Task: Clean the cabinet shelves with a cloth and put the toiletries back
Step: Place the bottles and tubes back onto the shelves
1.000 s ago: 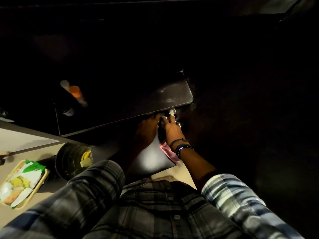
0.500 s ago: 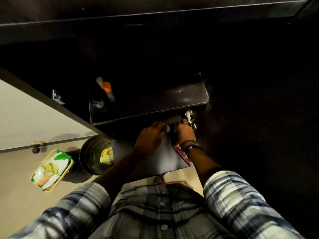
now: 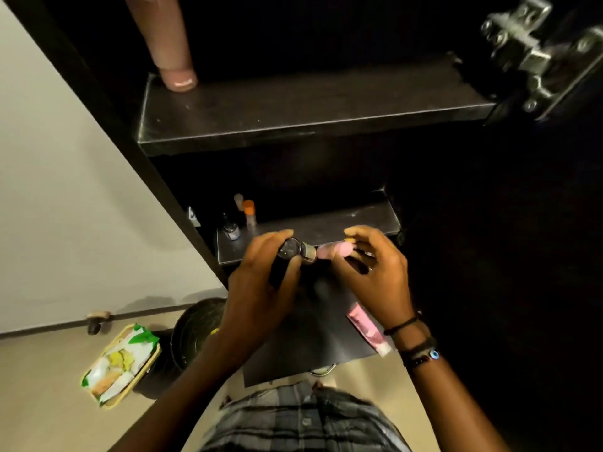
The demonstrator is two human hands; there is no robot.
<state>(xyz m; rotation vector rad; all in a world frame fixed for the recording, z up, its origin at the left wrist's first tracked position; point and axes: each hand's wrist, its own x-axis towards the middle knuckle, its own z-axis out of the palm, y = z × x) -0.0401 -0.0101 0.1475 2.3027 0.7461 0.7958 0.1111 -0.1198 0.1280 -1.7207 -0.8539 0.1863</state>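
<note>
At frame centre, my left hand (image 3: pixel 261 285) grips a dark bottle (image 3: pixel 287 256); my right hand (image 3: pixel 375 275) pinches a pink tube (image 3: pixel 332 250). Both sit before the lower shelf (image 3: pixel 326 225).

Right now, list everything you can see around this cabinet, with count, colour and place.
Shelves: three, black, stacked in cabinet.
Tall tube: one, pinkish-brown, top shelf, left.
Small bottles: three, dark, pale and orange-capped, middle shelf, left.
Pink tube: one, lowest shelf, right edge.
Hinge: one, metal, upper right.
Bin: one, dark, on floor.
Packet: one, green and white, in a yellow tray on floor.
Dark container: one, in left hand.
Pink item: one, in right hand.
Hands: left, right.
</note>
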